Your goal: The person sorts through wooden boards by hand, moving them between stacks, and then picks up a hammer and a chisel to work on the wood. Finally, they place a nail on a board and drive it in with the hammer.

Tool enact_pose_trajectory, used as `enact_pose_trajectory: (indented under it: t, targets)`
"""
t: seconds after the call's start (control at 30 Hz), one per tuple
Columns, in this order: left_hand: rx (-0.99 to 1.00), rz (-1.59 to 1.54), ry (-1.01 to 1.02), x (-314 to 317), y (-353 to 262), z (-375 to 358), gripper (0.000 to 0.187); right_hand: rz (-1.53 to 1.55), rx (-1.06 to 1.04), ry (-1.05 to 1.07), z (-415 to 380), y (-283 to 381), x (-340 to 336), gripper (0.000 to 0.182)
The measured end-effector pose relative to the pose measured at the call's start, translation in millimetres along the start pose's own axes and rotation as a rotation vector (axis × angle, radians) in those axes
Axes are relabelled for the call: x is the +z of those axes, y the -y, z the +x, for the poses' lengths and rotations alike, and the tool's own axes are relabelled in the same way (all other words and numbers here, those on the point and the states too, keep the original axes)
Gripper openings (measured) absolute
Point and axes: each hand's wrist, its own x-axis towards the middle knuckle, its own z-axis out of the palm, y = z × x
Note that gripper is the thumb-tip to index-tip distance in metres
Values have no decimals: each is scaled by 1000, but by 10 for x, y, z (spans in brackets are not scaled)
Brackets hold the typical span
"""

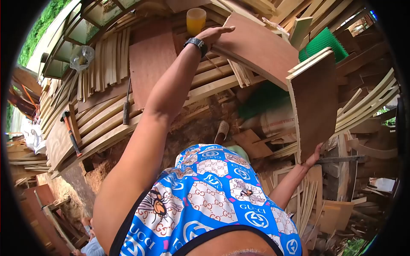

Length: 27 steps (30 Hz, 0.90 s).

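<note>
An angled piece made of brown plywood panels with pale wood edges is in front of me. Its long panel (260, 45) runs from upper left to right and meets a second panel (314, 102) at a corner. My left hand (210, 37), with a black watch on the wrist, grips the far left end of the long panel, fingers over its edge. Down at the right, my right hand (314, 157) holds the lower end of the second panel; some of its fingers are hidden behind the wood.
A cup of yellow-orange liquid (196, 22) stands close to my left hand. On the left of the slatted bench lie a hammer (71, 133) and a dark-handled tool (126, 112). Green mesh (324, 45) is behind the panels. Wood strips (369, 100) are stacked at right. A person's sleeve (90, 247) shows lower left.
</note>
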Motion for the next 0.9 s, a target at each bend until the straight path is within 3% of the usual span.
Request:
enact_pose_trajectory:
  t: [0.03,0.1,0.13,0.17,0.23,0.33,0.43,0.47,0.5,0.57,0.6,0.63,0.7,0.8,0.83,0.9]
  targets:
    - [8,1,8,-20,9,80,69,1,-11,-2,-30,4,52,66]
    - [-35,61,184,-127,36,228,53,21,-52,-56,-137,3,124,67]
    - [-73,-15,284,-147,21,219,54,21,-70,-72,-178,4,74,67]
    - [-170,-170,277,-137,13,202,39,-11,-76,-88,-215,-1,0,68]
    - [-132,-243,278,-157,56,170,27,-38,-91,-109,-262,4,-21,69]
    - [-40,-366,164,-192,-31,-216,25,-29,-67,-214,-296,8,43,69]
    - [69,-386,20,-411,-25,-682,16,40,-12,-170,-316,-4,-37,67]
    - [96,-499,94,-612,125,-724,12,58,-11,-134,-279,-37,-132,64]
    - [194,-570,137,-814,314,-843,13,73,-10,-97,-257,-35,-199,62]
    - [188,-613,-275,-1043,539,-1268,20,37,-24,-148,-199,-30,-61,62]
    - [94,-827,-121,-1376,788,-1331,27,23,-38,-177,-154,-38,12,63]
    - [124,-796,-315,-1470,824,-1568,27,13,-54,-193,-166,-84,90,63]
    - [113,-955,-198,-1605,823,-1955,29,117,23,-102,-25,-187,-26,62]
    - [56,-1106,-321,-1927,1068,-2263,33,185,74,-117,215,-282,155,59]
    - [90,-1150,-65,-2100,1133,-2407,37,199,100,-99,281,-338,220,59]
    - [123,-1108,-289,-2181,1254,-2607,43,84,82,-87,359,-385,317,59]
